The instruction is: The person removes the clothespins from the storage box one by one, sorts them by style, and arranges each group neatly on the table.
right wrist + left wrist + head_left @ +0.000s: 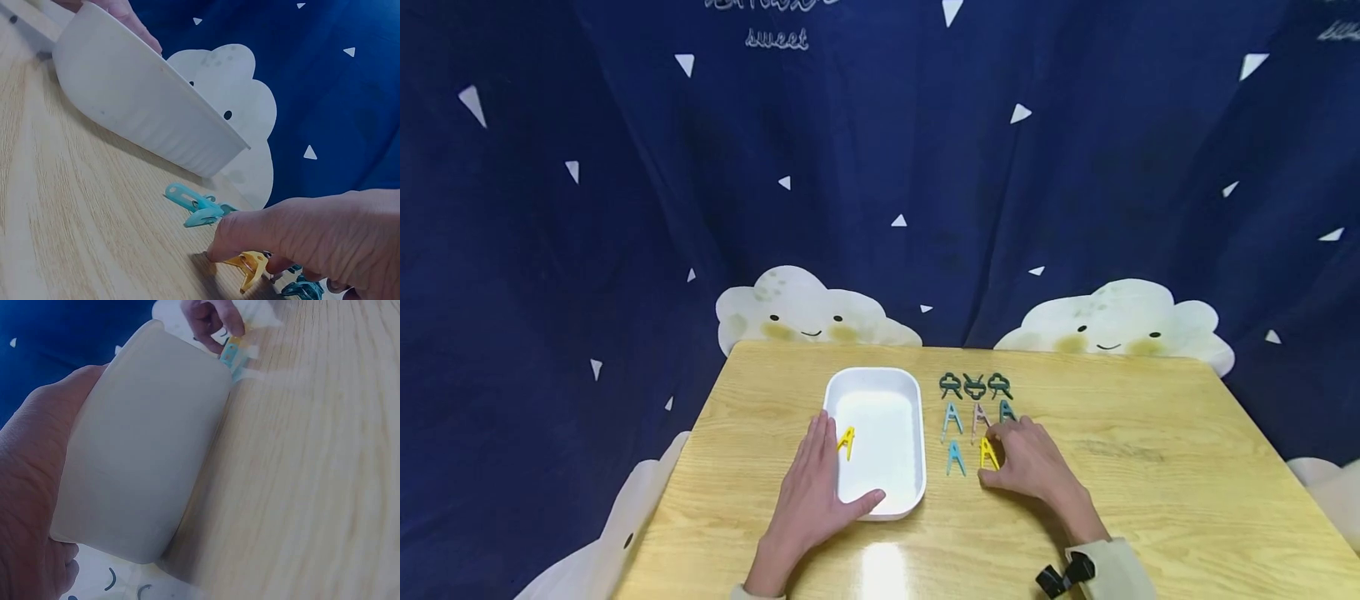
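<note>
A white rectangular tray stands on the table, with a yellow clothespin inside by its left wall. My left hand rests against the tray's near left corner, fingers straight along the left side and thumb over the near rim. To the right of the tray, my right hand pinches another yellow clothespin between thumb and fingers, low at the tabletop. Beside it lies a blue clothespin. Behind are a light blue clothespin, a pink clothespin and a dark teal clothespin, partly covered by my right hand.
Three dark green clips lie in a row farther back on the wooden table. Beyond the table's far edge hangs a navy curtain printed with clouds and white triangles. A black strap sits at the right wrist.
</note>
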The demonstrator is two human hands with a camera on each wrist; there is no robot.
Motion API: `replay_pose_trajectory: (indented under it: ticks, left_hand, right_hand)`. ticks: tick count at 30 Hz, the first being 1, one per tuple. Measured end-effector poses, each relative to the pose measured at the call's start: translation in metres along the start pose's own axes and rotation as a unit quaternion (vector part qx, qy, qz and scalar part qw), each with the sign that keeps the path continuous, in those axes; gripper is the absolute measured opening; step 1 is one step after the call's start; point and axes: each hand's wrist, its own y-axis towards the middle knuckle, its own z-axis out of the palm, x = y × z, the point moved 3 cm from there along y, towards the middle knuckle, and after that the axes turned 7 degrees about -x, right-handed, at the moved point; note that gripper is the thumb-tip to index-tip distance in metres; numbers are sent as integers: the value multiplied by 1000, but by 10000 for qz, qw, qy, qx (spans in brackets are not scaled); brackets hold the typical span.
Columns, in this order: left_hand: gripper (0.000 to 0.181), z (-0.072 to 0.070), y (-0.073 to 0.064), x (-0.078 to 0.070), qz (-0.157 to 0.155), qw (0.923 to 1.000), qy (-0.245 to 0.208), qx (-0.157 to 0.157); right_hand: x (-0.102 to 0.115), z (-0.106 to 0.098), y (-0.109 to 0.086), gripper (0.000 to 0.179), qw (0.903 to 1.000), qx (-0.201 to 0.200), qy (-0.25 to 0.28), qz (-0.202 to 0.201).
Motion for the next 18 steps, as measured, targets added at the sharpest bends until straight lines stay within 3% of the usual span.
replay_pose_trajectory:
  ticks: [10,18]
  left_hand:
    - [134,-1,1,2,19,10000,28,-58]
    - [134,-1,2,1,15,10000,3,-23]
  right_hand:
    - [9,-5,4,70,9999,-18,75,78]
    - [38,-11,17,50,9964,-614,587,-53]
